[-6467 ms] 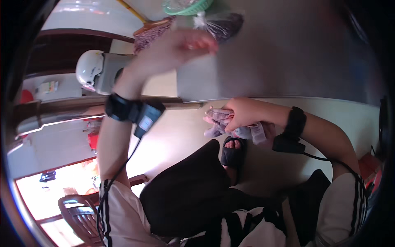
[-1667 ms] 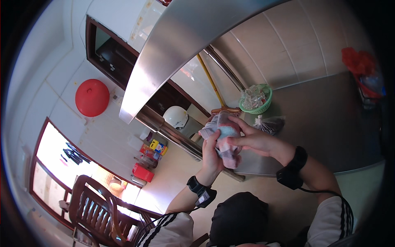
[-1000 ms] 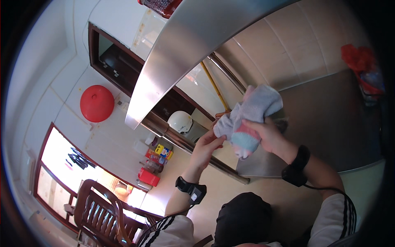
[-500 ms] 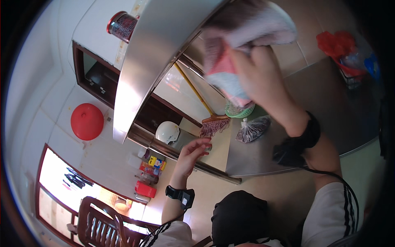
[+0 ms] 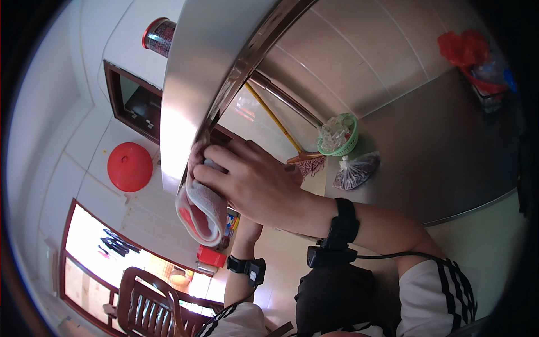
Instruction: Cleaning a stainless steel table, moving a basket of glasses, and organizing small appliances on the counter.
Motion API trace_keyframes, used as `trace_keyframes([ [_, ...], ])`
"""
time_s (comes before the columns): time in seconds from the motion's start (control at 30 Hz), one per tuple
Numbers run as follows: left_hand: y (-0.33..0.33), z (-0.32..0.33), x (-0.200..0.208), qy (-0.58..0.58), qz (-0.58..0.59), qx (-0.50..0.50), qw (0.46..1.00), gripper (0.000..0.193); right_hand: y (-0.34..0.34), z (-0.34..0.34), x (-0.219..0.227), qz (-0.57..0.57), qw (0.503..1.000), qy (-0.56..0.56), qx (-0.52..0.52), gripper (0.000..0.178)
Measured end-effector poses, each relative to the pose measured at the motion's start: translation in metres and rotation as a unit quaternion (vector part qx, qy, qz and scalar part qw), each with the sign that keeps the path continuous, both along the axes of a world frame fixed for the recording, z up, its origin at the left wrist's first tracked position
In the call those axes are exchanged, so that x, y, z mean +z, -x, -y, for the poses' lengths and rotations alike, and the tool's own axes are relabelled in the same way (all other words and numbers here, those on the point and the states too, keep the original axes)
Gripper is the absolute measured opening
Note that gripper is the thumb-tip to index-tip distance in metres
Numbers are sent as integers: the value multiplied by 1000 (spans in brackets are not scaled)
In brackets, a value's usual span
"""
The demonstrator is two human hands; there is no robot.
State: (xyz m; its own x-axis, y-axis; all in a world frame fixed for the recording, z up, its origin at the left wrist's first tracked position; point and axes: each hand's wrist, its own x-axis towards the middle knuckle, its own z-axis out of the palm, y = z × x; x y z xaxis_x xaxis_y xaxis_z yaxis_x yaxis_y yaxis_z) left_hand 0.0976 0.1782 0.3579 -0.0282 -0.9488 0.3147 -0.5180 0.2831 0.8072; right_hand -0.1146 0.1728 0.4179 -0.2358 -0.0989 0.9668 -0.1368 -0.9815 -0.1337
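White wall (image 5: 78,157) is seen at the left of the frame. By the bent fingers of the right hand (image 5: 247,178), a pink and grey cloth (image 5: 212,208) is held firmly, left of centre, at the edge of the steel table (image 5: 193,62). Its back is turned to the camera; the forearm is stretched from the lower right. The left hand (image 5: 249,229) is mostly hidden below; its grip cannot be told. Rightward, a green basket (image 5: 343,149) is seen.
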Motion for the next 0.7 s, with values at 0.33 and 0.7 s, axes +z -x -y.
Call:
trace_keyframes([
  [0.33,55,-23,58,-70,98,-139,983,18,39,120,-81,110,667,-486,554,29],
  [0.7,202,16,36,-102,134,-380,909,17,293,138,-154,474,538,-535,447,24],
])
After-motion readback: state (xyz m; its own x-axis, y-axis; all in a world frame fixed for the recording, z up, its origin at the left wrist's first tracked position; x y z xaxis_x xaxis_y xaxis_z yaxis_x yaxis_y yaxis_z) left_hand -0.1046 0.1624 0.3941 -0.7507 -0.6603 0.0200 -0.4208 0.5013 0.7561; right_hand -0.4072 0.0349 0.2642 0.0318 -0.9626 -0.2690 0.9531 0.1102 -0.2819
